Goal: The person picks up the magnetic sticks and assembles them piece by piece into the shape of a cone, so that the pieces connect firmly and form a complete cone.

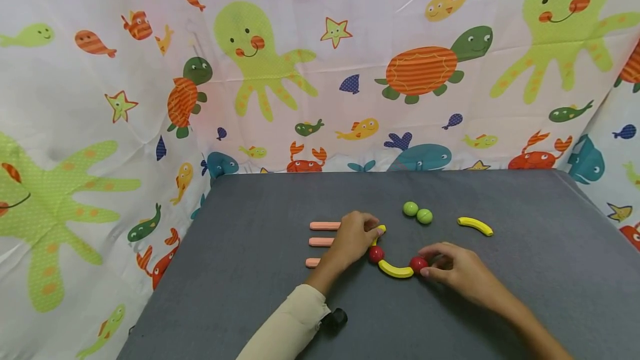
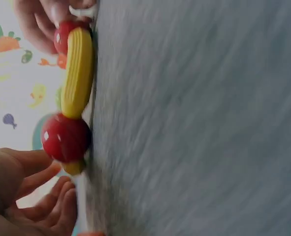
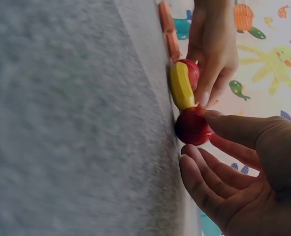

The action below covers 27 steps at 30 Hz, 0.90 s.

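Observation:
Two red balls and yellow curved pieces form a U-shaped chain on the grey table (image 1: 240, 293). My left hand (image 1: 352, 238) pinches the upper-left yellow curved piece (image 1: 382, 229), which its fingers partly hide. Below that piece comes the left red ball (image 1: 376, 254), followed by the bottom yellow curved piece (image 1: 395, 270). At the chain's right end, my right hand (image 1: 462, 271) holds the right red ball (image 1: 418, 264) between thumb and fingers. In the right wrist view, the thumb of my right hand (image 3: 253, 167) lies against this red ball (image 3: 193, 127).
Pink sticks (image 1: 321, 242) lie left of the chain, partly behind my left hand. Two green balls (image 1: 417, 213) sit side by side beyond it. Another yellow curved piece (image 1: 475, 226) lies farther right. A sea-animal curtain (image 1: 330, 99) hangs behind the table.

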Tool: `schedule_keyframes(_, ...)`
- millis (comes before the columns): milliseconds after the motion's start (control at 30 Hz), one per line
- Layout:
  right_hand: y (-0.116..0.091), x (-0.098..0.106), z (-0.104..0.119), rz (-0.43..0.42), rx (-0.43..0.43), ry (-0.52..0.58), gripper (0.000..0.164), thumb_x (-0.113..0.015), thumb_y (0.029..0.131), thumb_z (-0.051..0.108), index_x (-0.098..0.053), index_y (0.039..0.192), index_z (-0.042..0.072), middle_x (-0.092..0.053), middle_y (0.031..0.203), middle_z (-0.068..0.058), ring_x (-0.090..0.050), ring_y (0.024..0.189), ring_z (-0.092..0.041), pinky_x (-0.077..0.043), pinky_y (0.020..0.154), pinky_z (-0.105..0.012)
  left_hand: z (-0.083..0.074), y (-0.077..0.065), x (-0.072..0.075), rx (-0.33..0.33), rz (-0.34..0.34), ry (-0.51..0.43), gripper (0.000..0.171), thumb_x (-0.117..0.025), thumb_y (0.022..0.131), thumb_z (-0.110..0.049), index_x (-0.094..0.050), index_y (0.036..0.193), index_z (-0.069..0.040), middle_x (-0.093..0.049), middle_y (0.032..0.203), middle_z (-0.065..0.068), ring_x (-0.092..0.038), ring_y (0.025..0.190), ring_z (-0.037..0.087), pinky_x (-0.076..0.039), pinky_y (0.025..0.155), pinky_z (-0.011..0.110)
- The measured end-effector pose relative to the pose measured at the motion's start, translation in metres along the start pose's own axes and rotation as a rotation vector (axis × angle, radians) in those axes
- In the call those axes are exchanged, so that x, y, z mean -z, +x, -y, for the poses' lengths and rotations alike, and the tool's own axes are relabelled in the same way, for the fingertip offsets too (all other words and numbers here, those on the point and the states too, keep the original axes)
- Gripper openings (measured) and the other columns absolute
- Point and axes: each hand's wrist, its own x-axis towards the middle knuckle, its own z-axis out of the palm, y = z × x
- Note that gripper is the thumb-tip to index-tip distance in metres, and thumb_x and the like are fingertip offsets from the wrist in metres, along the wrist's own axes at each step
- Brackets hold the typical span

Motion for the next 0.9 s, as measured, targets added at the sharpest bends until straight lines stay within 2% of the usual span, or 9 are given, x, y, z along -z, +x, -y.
schedule_keyframes(133,0.001,0.008,0.002,-0.018,0.004,-0.003,0.038,-0.083,0.094,0.024,-0.072,0.126,0.007,-0.074,0.118,-0.008,-0.072,0.093,-0.014,-0.059,0.072,-0.026,-0.011,-0.015,-0.001,-0.099,-0.040,-0.031,0.027,-0.079,0.098,-0.019,-0.078,0.120,-0.004,-0.072,0.108,0.011,-0.066,0.099,0.022,-0.054,0.084,0.025)
schedule_keyframes(233,0.002,0.015,0.005,-0.051,0.010,-0.031,0.038,-0.083,0.094,0.024,-0.072,0.126,0.007,-0.074,0.119,-0.010,-0.073,0.095,-0.017,-0.059,0.073,-0.026,-0.024,-0.027,-0.001,-0.113,-0.001,-0.096,0.030,-0.079,0.098,-0.023,-0.078,0.123,-0.007,-0.072,0.112,0.010,-0.067,0.099,0.013,-0.055,0.085,0.021)
schedule_keyframes(367,0.008,0.022,0.006,-0.114,0.017,-0.072,0.039,-0.084,0.094,0.023,-0.072,0.127,0.006,-0.074,0.120,-0.012,-0.073,0.095,-0.019,-0.058,0.074,-0.024,-0.040,-0.041,-0.003,-0.098,0.100,-0.193,0.034,-0.081,0.096,-0.026,-0.077,0.126,-0.010,-0.074,0.117,0.006,-0.067,0.099,0.001,-0.055,0.085,0.017)
schedule_keyframes(467,0.013,0.028,0.005,-0.168,0.035,-0.084,0.041,-0.083,0.094,0.020,-0.071,0.129,0.004,-0.075,0.118,-0.014,-0.074,0.096,-0.023,-0.058,0.074,-0.024,-0.048,-0.048,-0.008,-0.091,0.145,-0.224,0.035,-0.082,0.095,-0.027,-0.077,0.126,-0.011,-0.075,0.118,0.003,-0.069,0.100,0.001,-0.055,0.086,0.017)
schedule_keyframes(733,0.020,0.044,-0.003,-0.280,0.029,-0.156,0.042,-0.079,0.098,0.025,-0.069,0.134,0.005,-0.074,0.116,-0.016,-0.073,0.104,-0.037,-0.055,0.073,-0.022,-0.055,-0.055,-0.023,-0.030,0.165,-0.238,0.038,-0.085,0.092,-0.027,-0.077,0.127,-0.012,-0.073,0.117,-0.002,-0.069,0.101,0.001,-0.055,0.087,0.017)
schedule_keyframes(900,0.020,0.052,-0.014,-0.351,0.032,-0.176,0.040,-0.079,0.098,0.021,-0.069,0.133,0.004,-0.075,0.113,-0.018,-0.072,0.101,-0.038,-0.053,0.071,-0.018,-0.055,-0.055,-0.029,-0.023,0.169,-0.218,0.038,-0.086,0.091,-0.024,-0.077,0.125,-0.011,-0.074,0.113,-0.003,-0.067,0.097,0.002,-0.054,0.086,0.017)
